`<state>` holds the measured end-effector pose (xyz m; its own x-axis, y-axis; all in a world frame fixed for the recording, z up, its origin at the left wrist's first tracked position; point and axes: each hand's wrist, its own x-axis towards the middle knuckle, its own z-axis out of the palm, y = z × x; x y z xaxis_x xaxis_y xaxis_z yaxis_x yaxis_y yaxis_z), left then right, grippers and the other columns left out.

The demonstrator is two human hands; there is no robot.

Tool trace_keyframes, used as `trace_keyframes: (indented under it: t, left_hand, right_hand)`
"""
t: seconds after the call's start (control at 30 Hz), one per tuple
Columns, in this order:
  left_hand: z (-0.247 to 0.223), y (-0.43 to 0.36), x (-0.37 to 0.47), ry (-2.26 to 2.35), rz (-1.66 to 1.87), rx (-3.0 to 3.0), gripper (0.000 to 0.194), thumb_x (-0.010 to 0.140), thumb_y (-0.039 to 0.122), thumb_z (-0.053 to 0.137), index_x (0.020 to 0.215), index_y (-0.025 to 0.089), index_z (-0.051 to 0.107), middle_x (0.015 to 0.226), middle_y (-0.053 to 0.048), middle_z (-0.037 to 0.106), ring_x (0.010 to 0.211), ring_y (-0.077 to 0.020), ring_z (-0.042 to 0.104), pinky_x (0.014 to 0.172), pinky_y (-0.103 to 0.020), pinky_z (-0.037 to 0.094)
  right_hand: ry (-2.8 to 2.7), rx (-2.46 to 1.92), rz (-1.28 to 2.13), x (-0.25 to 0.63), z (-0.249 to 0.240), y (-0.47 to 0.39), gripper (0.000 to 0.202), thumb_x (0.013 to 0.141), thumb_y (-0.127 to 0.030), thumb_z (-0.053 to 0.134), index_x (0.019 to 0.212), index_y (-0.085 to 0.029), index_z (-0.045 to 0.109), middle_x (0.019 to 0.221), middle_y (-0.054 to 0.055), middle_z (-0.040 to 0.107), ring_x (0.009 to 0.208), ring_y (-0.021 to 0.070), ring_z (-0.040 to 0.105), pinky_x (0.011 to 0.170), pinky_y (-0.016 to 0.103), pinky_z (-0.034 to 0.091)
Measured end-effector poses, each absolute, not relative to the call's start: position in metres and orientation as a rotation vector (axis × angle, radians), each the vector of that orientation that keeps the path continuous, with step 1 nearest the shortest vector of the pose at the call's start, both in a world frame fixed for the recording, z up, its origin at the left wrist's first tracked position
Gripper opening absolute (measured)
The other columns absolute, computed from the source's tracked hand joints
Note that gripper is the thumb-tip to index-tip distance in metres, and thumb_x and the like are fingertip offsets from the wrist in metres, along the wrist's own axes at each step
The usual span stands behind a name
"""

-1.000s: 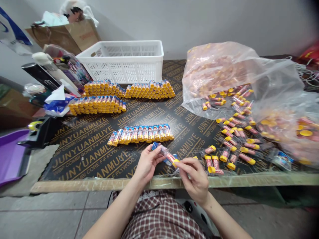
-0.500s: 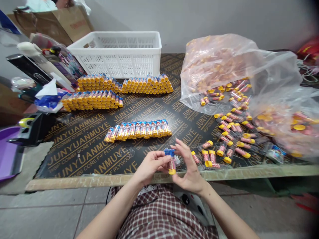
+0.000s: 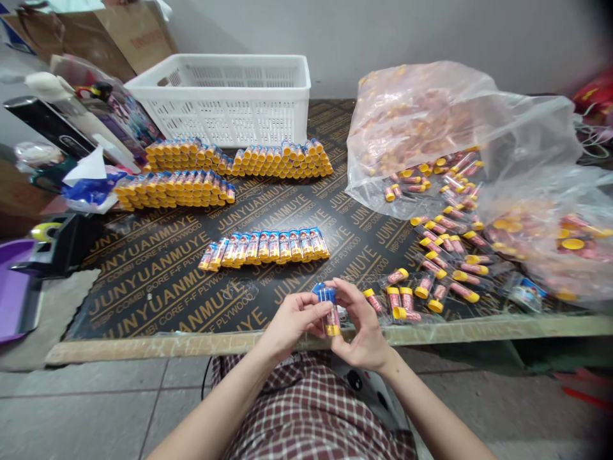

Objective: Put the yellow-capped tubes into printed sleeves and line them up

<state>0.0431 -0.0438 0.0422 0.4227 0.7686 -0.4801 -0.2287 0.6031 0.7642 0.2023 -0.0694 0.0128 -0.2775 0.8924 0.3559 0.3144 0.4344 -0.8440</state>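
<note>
Basket (image 3: 225,96) behind stacked tubes (image 3: 239,161), tube row (image 3: 265,248) mid-table, bag (image 3: 431,128) right, loose tubes (image 3: 431,281) before it.

Bright, even light; soft shadows; edges bent and dark-cornered.

- Small clear plastic tube (image 3: 329,311), red-pink printed label, blue top, yellow cap at bottom.
- Upright, held off the surface near its front edge.

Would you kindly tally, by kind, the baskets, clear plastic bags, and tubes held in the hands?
White basket: 1
Clear plastic bags of tubes: 2
Tube held between left hand and right hand: 1
Total: 4
</note>
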Motion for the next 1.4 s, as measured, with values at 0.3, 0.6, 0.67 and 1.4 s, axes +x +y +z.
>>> trace_keyframes:
  t: [0.3,0.6,0.67,1.4]
  left_hand:
    - [0.043,-0.046,0.046,0.941,0.715,0.639,0.034,0.063,0.042,0.076,0.071,0.011,0.063,0.062,-0.002,0.064,0.051,-0.0089,0.056,0.051,-0.020,0.046]
    - [0.060,0.020,-0.063,1.655,1.198,1.126,0.032,0.061,0.044,0.073,0.066,0.014,0.065,0.060,-0.003,0.065,0.052,-0.0115,0.055,0.053,-0.022,0.042]
    - [0.059,0.037,-0.095,1.984,1.184,1.249,0.035,0.059,0.048,0.073,0.064,0.014,0.065,0.057,-0.003,0.063,0.053,-0.0132,0.054,0.053,-0.023,0.039]
    - [0.000,-0.021,0.048,1.780,0.346,1.939,0.019,0.073,0.039,0.068,0.074,0.020,0.063,0.075,-0.002,0.066,0.069,-0.0175,0.058,0.059,-0.026,0.032]
  right_hand:
    - [-1.766,-1.013,0.889,0.199,0.014,-0.068,0.085,0.066,-0.007,0.053,0.143,-0.024,0.021,0.138,0.012,0.042,0.122,0.0254,0.049,0.100,0.042,0.046]
    - [-1.728,-1.292,0.685,0.238,0.015,-0.054,0.085,0.075,-0.030,0.068,0.145,-0.027,0.020,0.145,0.011,0.035,0.120,0.0274,0.051,0.102,0.048,0.042]
    - [-1.736,-1.348,0.588,0.248,0.015,-0.051,0.075,0.076,-0.034,0.066,0.142,-0.027,0.030,0.141,0.010,0.040,0.119,0.0276,0.052,0.100,0.047,0.043]
    - [-2.248,-1.832,0.176,0.271,0.001,-0.040,0.029,0.080,-0.029,0.061,0.105,-0.016,0.065,0.086,0.009,0.069,0.087,0.0286,0.056,0.075,0.041,0.046]
